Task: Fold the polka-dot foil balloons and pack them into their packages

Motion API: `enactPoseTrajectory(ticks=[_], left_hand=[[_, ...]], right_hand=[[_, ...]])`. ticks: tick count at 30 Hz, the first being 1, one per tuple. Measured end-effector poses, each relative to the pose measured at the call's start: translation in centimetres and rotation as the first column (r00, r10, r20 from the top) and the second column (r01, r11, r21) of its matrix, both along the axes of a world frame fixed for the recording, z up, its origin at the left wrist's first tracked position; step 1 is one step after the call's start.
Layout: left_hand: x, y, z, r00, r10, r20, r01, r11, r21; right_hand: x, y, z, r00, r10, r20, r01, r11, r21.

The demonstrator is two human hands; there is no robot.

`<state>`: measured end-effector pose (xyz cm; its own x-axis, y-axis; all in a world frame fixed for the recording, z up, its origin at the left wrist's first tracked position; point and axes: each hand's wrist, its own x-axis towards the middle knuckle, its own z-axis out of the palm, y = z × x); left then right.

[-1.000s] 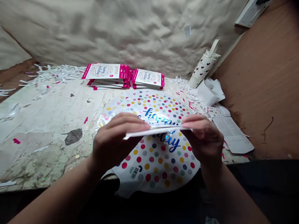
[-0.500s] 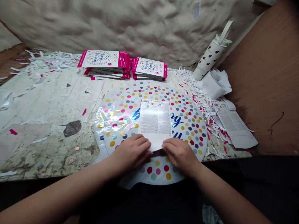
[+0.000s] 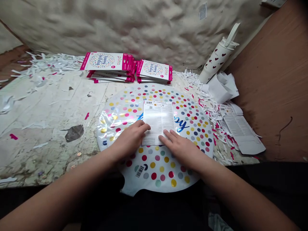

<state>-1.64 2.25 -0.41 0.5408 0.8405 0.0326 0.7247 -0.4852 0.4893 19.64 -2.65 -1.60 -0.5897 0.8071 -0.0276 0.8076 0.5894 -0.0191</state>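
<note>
A white printed card packet (image 3: 157, 114) lies with its text side up on a round foil balloon (image 3: 166, 166) covered in coloured dots and blue lettering. My left hand (image 3: 130, 138) is at the packet's left edge, its fingers drawn together over that edge; their undersides are hidden. On the lower right part of the packet, the fingers of my right hand (image 3: 180, 147) rest flat and slightly spread. The balloon's neck points down toward the table's front edge, near a small barcode sticker (image 3: 140, 171).
Two stacks of pink-and-white packets, a left stack (image 3: 106, 62) and a right stack (image 3: 154, 70), stand at the back. A white tumbler with hearts (image 3: 216, 61) leans at the back right. Paper shreds (image 3: 53, 64) and a flattened printed card (image 3: 243, 131) lie on the worn table (image 3: 48, 112).
The packet, held up edge-on a second ago, now lies on the balloon. Its lower flap, visible half a second ago, no longer shows. Both hands have moved up along its sides.
</note>
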Motion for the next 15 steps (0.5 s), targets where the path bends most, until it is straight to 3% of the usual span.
enactPoseTrajectory(ticks=[2,3,4,6,7,8,10,11,13,15], left_hand=[[-0.5,-1.0,0.7,0.985,0.084,0.153,-0.064,0.99,-0.128],[-0.6,-1.7,0.9,0.967,0.132,0.22,-0.06,0.95,-0.306],[-0.5,-2.5,1.1,0.939,0.2,0.279,-0.023,0.847,-0.53],[-0.1,-3.8,1.1,0.825,0.431,0.365,0.109,0.513,-0.852],[0.2,-4.2,0.9,0.728,0.569,0.383,0.176,0.385,-0.906],[0.5,-4.5,0.6,0.606,0.694,0.389,0.218,0.325,-0.92],[1.0,-4.6,0.0,0.386,0.841,0.379,0.201,0.324,-0.925],[1.1,-4.5,-0.1,0.326,0.871,0.366,0.17,0.327,-0.93],[1.4,-4.2,-0.2,0.262,0.911,0.319,0.166,0.283,-0.945],[1.5,-4.0,0.0,0.212,0.945,0.249,0.287,0.183,-0.94]], right_hand=[[-0.3,0.1,0.2,0.993,-0.003,0.117,-0.008,0.996,0.092],[-0.5,0.1,0.4,0.99,-0.007,0.14,-0.014,0.988,0.153],[-0.7,0.0,0.6,0.991,-0.007,0.134,-0.024,0.974,0.224],[-1.3,-0.5,0.9,0.999,0.018,0.051,-0.036,0.927,0.373],[-1.6,-0.8,1.1,0.999,0.042,-0.006,-0.035,0.898,0.438],[-2.0,-1.3,1.2,0.996,0.063,-0.06,-0.026,0.873,0.487],[-2.8,-2.2,1.3,0.987,0.084,-0.134,0.001,0.846,0.533],[-3.2,-2.6,1.2,0.985,0.079,-0.156,0.018,0.843,0.538],[-3.8,-3.1,1.2,0.981,0.063,-0.182,0.045,0.843,0.536],[-3.9,-3.3,1.3,0.978,0.053,-0.201,0.064,0.844,0.532]])
